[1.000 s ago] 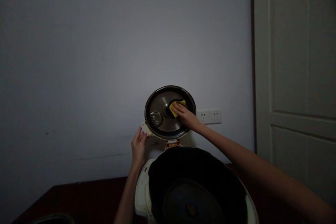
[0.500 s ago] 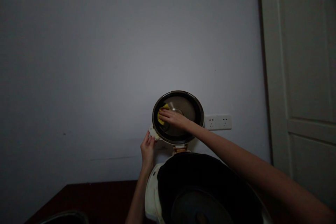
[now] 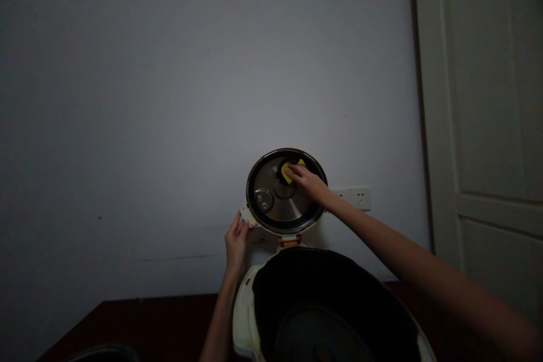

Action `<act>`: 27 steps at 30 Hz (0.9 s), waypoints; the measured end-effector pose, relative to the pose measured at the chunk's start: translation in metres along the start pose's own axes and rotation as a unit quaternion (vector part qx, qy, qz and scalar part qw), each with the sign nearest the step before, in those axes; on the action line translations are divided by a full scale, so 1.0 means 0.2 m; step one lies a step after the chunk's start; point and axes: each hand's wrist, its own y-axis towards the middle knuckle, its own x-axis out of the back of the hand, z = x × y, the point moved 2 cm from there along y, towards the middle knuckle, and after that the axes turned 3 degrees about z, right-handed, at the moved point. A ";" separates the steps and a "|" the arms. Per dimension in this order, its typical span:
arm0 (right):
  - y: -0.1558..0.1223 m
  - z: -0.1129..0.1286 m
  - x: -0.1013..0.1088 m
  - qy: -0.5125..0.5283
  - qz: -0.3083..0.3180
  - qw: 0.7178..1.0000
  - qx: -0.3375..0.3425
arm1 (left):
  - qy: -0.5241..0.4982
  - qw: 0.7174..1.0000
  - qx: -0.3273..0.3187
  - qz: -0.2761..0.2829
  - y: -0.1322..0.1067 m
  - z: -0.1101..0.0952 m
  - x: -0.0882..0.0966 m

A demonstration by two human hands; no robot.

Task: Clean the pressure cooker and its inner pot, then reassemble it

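Observation:
A white rice cooker (image 3: 244,317) stands open on a dark table, its black inner cavity facing me. Its round lid (image 3: 271,206) is raised upright against the wall, steel inner face toward me. My right hand (image 3: 309,184) presses a yellow sponge (image 3: 288,171) against the upper part of that steel face, fingers closed over it. My left hand (image 3: 236,240) grips the white tab at the lid's lower left edge.
A white wall socket (image 3: 355,198) sits on the wall just right of the lid. A white door (image 3: 487,124) fills the right side. The dark wooden table (image 3: 161,325) stretches left, with the rim of a dark bowl (image 3: 97,353) at the bottom left.
My right hand swept the sponge from the lid's centre to its left side, then up to the top right. My left hand kept its hold on the lid's edge.

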 end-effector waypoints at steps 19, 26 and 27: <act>-0.24 0.26 -0.15 -0.015 0.029 0.989 0.142 | 0.013 0.999 -0.032 0.012 0.01 0.01 0.00; -0.01 0.21 -0.12 0.033 -0.024 0.997 0.059 | 0.010 1.000 -0.019 0.008 -0.01 -0.01 -0.01; -0.01 0.19 -0.12 0.042 -0.035 0.998 0.039 | 0.009 1.000 -0.016 0.008 -0.01 -0.02 -0.01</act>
